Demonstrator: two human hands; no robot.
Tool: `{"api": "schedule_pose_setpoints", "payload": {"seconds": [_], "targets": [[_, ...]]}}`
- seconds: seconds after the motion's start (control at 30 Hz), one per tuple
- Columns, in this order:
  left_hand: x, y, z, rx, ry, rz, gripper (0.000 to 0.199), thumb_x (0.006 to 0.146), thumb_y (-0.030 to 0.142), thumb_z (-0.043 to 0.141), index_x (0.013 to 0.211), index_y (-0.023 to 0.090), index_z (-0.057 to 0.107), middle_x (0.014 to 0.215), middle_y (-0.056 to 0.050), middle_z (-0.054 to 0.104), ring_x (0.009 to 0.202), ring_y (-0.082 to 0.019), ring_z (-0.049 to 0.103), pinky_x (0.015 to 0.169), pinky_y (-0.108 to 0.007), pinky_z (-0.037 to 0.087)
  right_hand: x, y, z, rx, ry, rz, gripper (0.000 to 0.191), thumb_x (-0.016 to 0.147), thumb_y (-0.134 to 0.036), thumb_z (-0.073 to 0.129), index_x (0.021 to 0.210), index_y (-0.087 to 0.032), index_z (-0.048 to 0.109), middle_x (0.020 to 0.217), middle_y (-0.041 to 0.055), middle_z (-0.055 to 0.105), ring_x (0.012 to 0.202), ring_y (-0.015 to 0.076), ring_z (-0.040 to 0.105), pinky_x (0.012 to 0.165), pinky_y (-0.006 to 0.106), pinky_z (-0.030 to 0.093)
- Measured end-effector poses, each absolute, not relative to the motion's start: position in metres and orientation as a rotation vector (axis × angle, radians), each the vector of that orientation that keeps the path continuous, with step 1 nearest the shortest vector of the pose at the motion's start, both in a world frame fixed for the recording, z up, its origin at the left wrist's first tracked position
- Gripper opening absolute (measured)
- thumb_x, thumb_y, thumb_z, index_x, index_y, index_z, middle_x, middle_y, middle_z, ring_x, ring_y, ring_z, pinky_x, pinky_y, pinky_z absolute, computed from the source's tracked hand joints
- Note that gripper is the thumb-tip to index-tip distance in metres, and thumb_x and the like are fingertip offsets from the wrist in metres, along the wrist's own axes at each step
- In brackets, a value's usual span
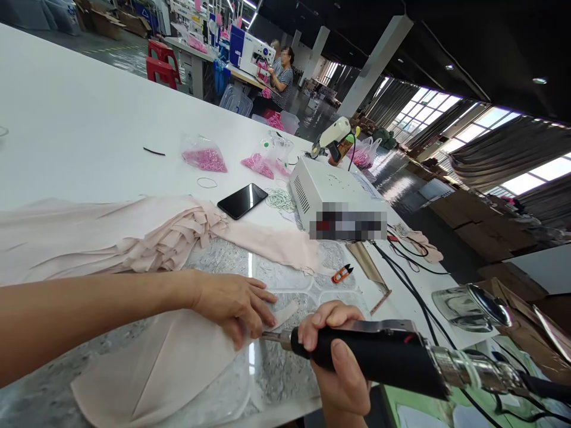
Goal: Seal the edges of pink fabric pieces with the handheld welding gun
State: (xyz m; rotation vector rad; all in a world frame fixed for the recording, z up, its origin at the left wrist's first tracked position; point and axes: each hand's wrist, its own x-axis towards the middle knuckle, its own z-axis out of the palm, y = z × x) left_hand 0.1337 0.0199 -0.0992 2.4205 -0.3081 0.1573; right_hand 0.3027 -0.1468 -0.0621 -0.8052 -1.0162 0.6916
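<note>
My right hand (339, 356) is wrapped round a black handheld tool (375, 353) with a metal lever on top and a cable at its rear. The tool's thin metal tip points left and meets the edge of a pale pink fabric piece (178, 356). My left hand (234, 303) lies on that fabric beside the tip, palm down, with its fingers apart. The fabric rests on a grey marbled mat (285, 362). Behind my left hand lies a heap of pale pink fabric pieces (169, 232), with one strip stretching right across the mat.
Beyond the mat are a black phone (243, 201), a white box device (328, 187), pink-filled bags (205, 159) and orange snips (342, 273). Black cables (410, 297) and a glass jar (466, 306) are at the right. A person (283, 80) sits at a sewing machine in the background.
</note>
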Motion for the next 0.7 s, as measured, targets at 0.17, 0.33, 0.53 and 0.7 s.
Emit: {"api": "schedule_pose_setpoints", "payload": {"seconds": [0.17,0.33,0.53,0.7], "targets": [[0.134,0.020,-0.101,2.398,-0.283,0.165,0.020,0.082,0.026,0.089,0.097,0.038,0.080,0.135,0.008,0.071,0.143,-0.025,0.052,0.125,-0.033,0.028,0.304,-0.148,-0.063,-0.800,-1.030,0.724,0.010,0.094,-0.034,0.066,0.095,-0.024,0.064,0.084,-0.0011,0.058,0.056,0.0100,0.061,0.056,0.027,0.056],[0.135,0.019,-0.103,2.382,-0.255,0.160,0.029,0.075,0.022,0.094,0.095,0.037,0.080,0.136,0.007,0.070,0.143,-0.025,0.052,0.125,-0.033,0.026,0.302,-0.153,-0.062,-0.792,-1.029,0.750,0.012,0.094,-0.036,0.066,0.098,-0.025,0.063,0.085,-0.0015,0.059,0.059,0.0098,0.061,0.059,0.027,0.055],[0.135,0.018,-0.103,2.362,-0.244,0.169,0.024,0.079,0.025,0.091,0.096,0.038,0.081,0.135,0.007,0.071,0.142,-0.025,0.053,0.125,-0.034,0.027,0.297,-0.158,-0.059,-0.825,-1.066,0.745,0.013,0.095,-0.039,0.063,0.098,-0.027,0.061,0.081,-0.0018,0.060,0.059,0.0120,0.058,0.058,0.028,0.054],[0.135,0.019,-0.103,2.352,-0.271,0.177,0.030,0.074,0.019,0.094,0.095,0.035,0.080,0.136,0.006,0.070,0.143,-0.026,0.051,0.125,-0.032,0.025,0.297,-0.159,-0.064,-0.819,-1.098,0.764,0.013,0.097,-0.039,0.060,0.102,-0.027,0.059,0.083,-0.0012,0.061,0.061,0.0125,0.058,0.061,0.029,0.053]]}}
